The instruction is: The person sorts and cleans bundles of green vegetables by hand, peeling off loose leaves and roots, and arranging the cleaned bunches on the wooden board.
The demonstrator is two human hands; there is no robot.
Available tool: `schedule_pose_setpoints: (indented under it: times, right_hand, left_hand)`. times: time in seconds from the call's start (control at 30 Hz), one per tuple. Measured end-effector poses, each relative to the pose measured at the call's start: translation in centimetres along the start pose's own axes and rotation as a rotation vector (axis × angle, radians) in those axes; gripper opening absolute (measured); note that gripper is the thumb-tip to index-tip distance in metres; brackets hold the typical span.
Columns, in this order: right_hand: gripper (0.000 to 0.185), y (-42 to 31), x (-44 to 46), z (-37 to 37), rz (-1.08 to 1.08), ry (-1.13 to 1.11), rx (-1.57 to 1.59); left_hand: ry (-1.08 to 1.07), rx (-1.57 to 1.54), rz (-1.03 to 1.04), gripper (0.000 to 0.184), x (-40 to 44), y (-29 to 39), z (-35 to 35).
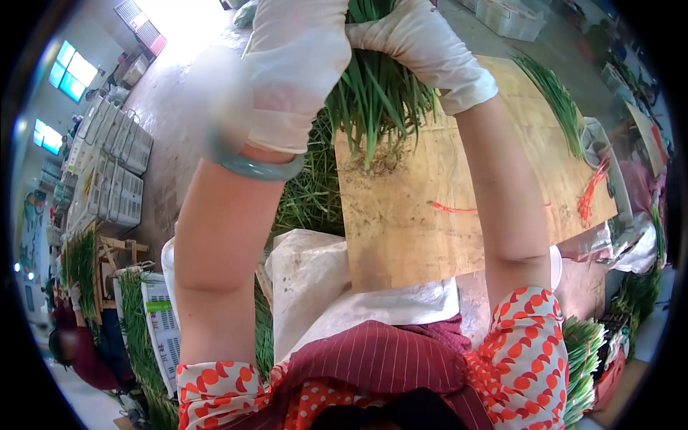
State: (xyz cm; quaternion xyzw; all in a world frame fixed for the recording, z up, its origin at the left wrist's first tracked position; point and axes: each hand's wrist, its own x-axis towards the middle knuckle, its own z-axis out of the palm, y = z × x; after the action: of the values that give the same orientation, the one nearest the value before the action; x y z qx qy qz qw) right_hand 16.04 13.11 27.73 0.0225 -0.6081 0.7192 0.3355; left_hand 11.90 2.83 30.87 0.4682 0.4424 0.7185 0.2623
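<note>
A bunch of green Chinese chives [376, 93] hangs leaf-tips down over the wooden board [408, 244], in front of me. My left hand [297, 64], in a white glove, is closed on its left side at the top of the view. On the other side my right hand [426, 50], gloved too, grips it with the thumb across the leaves. The upper part of the bunch and some fingertips are cut off by the frame edge. Bits of soil and leaf scraps lie on the board, along with a red tie strip [453, 208].
More chives [555, 100] lie at the board's right edge, near a bundle of red ties [593, 193]. Loose greens [312, 193] are heaped left of the board. White crates [118, 172] are stacked far left. A co-worker [86, 351] holds greens at lower left.
</note>
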Motion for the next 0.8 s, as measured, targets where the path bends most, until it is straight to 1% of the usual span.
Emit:
schedule_pose_setpoints:
  times: [0.03, 0.07, 0.1, 0.13, 0.17, 0.2, 0.23, 0.27, 0.3, 0.33, 0.37, 0.4, 0.43, 0.47, 0.5, 0.53, 0.6, 0.63, 0.67, 0.7, 0.73, 0.8]
  right_hand:
    - [0.039, 1.2, 0.6, -1.6, -0.232, -0.043, -0.286]
    - [0.063, 2.4, 0.8, -3.0, -0.463, -0.085, -0.572]
    - [0.062, 2.7, 0.0, -3.4, -0.344, -0.085, -0.576]
    - [0.068, 4.0, -1.2, -4.0, -0.15, -0.109, -0.358]
    - [0.07, 6.8, -1.5, -5.6, -0.189, -0.097, -0.394]
    - [0.072, 8.9, -1.5, -7.0, -0.23, -0.084, -0.431]
    - [0.071, 8.9, -2.1, -6.9, -0.152, -0.104, -0.48]
    - [0.071, 8.4, -2.2, -7.0, -0.152, -0.102, -0.481]
    - [0.07, 7.1, -2.3, -6.7, 0.076, -0.118, -0.593]
    - [0.069, 6.6, -2.5, -6.6, 0.314, -0.134, -0.698]
    - [0.064, 7.1, -2.3, -6.1, 0.095, -0.119, -0.672]
    - [0.064, 8.0, -2.0, -5.8, 0.098, -0.113, -0.676]
    - [0.062, 9.1, -1.7, -5.6, -0.016, -0.111, -0.462]
    - [0.061, 10.0, -1.6, -5.2, -0.128, -0.109, -0.246]
    - [0.072, 10.6, -1.7, -4.6, -0.179, -0.044, -0.316]
    - [0.072, 10.3, -2.3, -4.5, -0.182, -0.042, -0.319]
    - [0.087, 9.9, -4.6, -4.1, -0.373, 0.148, -1.076]
    - [0.085, 9.7, -6.6, -4.3, -0.14, 0.133, -0.933]
    - [0.083, 10.7, -9.0, -5.4, -0.149, 0.15, -1.107]
    - [0.082, 12.1, -11.6, -6.8, -0.159, 0.164, -1.282]
    - [0.081, 12.8, -14.4, -7.8, -0.061, 0.124, -1.366]
    - [0.081, 13.9, -19.4, -9.9, 0.171, 0.003, -1.518]
  left_hand:
    - [-0.019, -0.045, -0.012, 0.026, 0.2, -0.3, 0.0]
    - [0.038, 0.03, 0.104, 0.023, 0.8, -2.1, -0.7]
    - [0.094, 0.105, 0.22, 0.021, 1.4, -4.2, -1.5]
    - [0.139, 0.11, 0.191, 0.025, 1.3, -5.6, -1.7]
    - [0.184, 0.114, 0.161, 0.031, 1.2, -7.1, -1.9]
    - [0.216, 0.049, -0.013, 0.045, 1.0, -8.2, -1.7]
    - [0.195, -0.015, 0.007, 0.047, 1.0, -9.2, -1.5]
    - [0.174, -0.079, 0.025, 0.05, 1.2, -10.1, -1.4]
    - [0.15, 0.043, 0.0, 0.053, 1.5, -9.6, -1.4]
    - [0.151, 0.039, -0.01, 0.053, 2.0, -9.7, -1.5]
    - [0.166, 0.236, 0.038, 0.052, 2.7, -9.8, -1.6]
    - [0.174, 0.435, 0.096, 0.05, 3.2, -9.8, -1.5]
    - [0.173, 0.338, 0.074, 0.04, 3.2, -9.5, -1.0]
    - [0.169, 0.334, 0.074, 0.04, 3.6, -9.7, -1.3]
    - [0.252, 0.472, 0.06, 0.034, 4.3, -10.0, -2.4]
    - [0.335, 0.61, 0.045, 0.029, 5.1, -10.3, -3.6]
    - [0.337, 0.397, 0.051, 0.015, 6.0, -10.6, -6.3]
    - [0.39, 0.421, -0.054, 0.008, 5.6, -8.8, -6.8]
    - [0.44, 0.463, -0.084, 0.003, 4.7, -6.8, -7.3]
    - [0.547, 0.579, -0.214, 0.004, 4.7, -5.3, -8.5]
    - [0.446, 0.509, -0.049, 0.006, 4.1, -4.2, -10.3]
    - [0.457, 0.414, 0.05, 0.011, 3.4, -0.7, -12.7]
